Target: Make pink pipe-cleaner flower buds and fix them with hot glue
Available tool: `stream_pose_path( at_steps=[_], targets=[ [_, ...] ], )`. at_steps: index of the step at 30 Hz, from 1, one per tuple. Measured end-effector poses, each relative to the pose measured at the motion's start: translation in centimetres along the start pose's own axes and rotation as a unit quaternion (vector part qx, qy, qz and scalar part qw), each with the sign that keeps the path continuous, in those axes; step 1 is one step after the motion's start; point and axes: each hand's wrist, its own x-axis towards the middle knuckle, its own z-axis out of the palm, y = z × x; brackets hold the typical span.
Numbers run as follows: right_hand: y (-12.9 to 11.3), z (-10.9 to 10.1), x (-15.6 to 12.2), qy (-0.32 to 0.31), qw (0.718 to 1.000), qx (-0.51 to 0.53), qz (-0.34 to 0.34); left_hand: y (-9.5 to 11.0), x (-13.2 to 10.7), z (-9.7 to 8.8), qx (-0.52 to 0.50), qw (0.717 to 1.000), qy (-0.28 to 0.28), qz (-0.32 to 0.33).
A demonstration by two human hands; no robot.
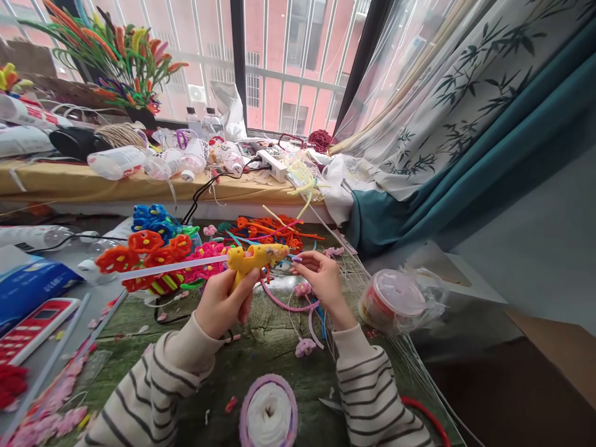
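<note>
My left hand (231, 297) is closed around the handle of a yellow glue gun (254, 256). A long translucent glue stick (172, 268) sticks out of the gun's back end to the left, and its nozzle points right. Close to the nozzle, my right hand (325, 279) pinches a small purple piece (297, 259), perhaps pipe cleaner; its full shape is hidden by the fingers. Below that hand lie pink fuzzy flowers (305, 347) and a bent pink stem (288, 307). Nearer me stands a white roll with a lilac fuzzy rim (269, 411).
Orange and blue pipe-cleaner flowers (145, 248) stand behind the glue gun at left. A clear plastic tub (393, 298) is to the right, near thin wires. Scissors (330, 405) lie partly under my right sleeve. Bottles (118, 161) and a power strip (272, 164) line the sill.
</note>
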Motion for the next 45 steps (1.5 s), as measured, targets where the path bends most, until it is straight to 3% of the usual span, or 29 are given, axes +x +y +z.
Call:
stream_pose_path(
  at_steps=[6, 9, 15, 19, 24, 28, 32, 37, 41, 45],
  targets=[
    [-0.4, 0.0, -0.3, 0.011, 0.984, -0.159, -0.081, -0.5, 0.0, -0.6, -0.018, 1.0, -0.025, 0.005],
    [-0.9, 0.0, -0.5, 0.001, 0.972, -0.209, -0.11, -0.6, 0.0, -0.2, -0.018, 1.0, -0.007, 0.003],
    [-2.0, 1.0, -1.2, -0.146, 0.968, -0.175, -0.108, -0.1, -0.4, 0.9, 0.063, 0.988, 0.126, 0.06],
    [-3.0, 1.7, -1.7, -0.199, 0.958, -0.166, -0.122, -0.6, -0.3, 1.0, 0.122, 0.977, 0.144, 0.099],
    [-3.5, 1.9, -2.0, -0.211, 0.955, -0.17, -0.116, -0.5, 0.0, 0.9, 0.124, 0.978, 0.135, 0.1],
    [-2.9, 1.9, -1.8, -0.2, 0.964, -0.143, -0.096, 0.2, 0.2, 0.9, 0.127, 0.981, 0.113, 0.097],
    [-2.2, 2.3, -1.6, -0.175, 0.984, 0.006, 0.015, -0.4, 0.4, 1.1, 0.109, 0.981, 0.126, 0.098],
    [-2.0, 3.2, -1.7, -0.148, 0.974, 0.131, 0.109, -1.5, 0.7, 1.4, 0.031, 0.983, 0.161, 0.084],
    [-1.5, 3.0, -1.4, -0.112, 0.98, 0.134, 0.09, -0.9, 0.7, 1.2, 0.071, 0.975, 0.193, 0.085],
    [-0.4, 2.2, -0.6, -0.021, 0.993, 0.114, 0.038, 0.2, 0.4, 0.6, 0.06, 0.984, 0.143, 0.084]
  ],
)
